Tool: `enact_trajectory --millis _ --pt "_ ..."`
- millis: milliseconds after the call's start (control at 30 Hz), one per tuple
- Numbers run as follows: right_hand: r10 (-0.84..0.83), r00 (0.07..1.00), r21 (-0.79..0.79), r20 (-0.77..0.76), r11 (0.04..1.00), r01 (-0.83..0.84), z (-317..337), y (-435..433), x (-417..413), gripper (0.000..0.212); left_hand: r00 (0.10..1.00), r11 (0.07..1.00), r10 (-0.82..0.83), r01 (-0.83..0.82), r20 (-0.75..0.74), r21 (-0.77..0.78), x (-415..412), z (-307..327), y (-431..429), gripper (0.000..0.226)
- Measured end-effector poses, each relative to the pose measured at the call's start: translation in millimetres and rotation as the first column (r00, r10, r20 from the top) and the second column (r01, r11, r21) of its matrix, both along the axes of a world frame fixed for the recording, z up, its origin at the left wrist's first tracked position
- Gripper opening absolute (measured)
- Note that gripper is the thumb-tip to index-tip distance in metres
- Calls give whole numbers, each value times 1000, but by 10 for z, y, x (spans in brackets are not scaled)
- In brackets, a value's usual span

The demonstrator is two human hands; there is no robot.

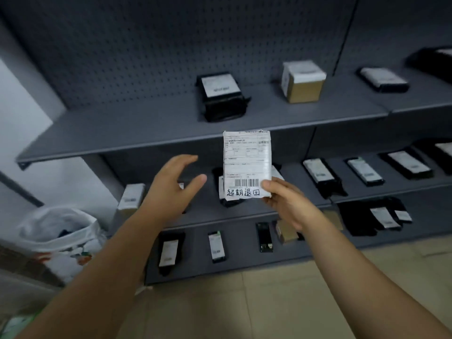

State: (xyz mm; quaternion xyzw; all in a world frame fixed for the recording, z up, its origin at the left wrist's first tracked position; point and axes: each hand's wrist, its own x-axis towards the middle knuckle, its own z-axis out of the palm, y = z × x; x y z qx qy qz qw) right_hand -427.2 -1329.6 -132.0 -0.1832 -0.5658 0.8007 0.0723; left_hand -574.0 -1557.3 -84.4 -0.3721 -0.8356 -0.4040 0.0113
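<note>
Grey shelving (171,133) behind, right hand (288,204) pinching white labelled parcel (247,162) upright, left hand (171,184) spread, holding nothing

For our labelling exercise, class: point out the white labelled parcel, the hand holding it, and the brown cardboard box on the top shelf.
white labelled parcel (247,162): head view, middle of its label.
right hand (287,204): head view, back of the hand.
brown cardboard box (304,90): head view, its brown front face.
</note>
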Motion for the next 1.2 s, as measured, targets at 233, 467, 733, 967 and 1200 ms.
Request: enact_trajectory --millis 233,467,733,967,1200 --pt "-149 988 56 -48 987 151 306 -389 39 62 984 983 -179 180 -27 40 -116 248 -99 47" --pt "-451 890 67 -70 888 455 470 -224 826 58 876 874 -478 482 -67 62 128 308 643 45" --pt "-821 561 87 -102 555 827 597 504 2720 36 566 559 -822 822 -60 107 1693 427 2385 39" --pt "-938 328 89 -116 319 944 490 1275 4149 71 368 361 -926 928 -85 91 3136 459 3750 41" --pt "-956 278 84 -94 271 959 434 2456 4951 75 306 300 -949 951 -72 74 3907 440 5054 42"
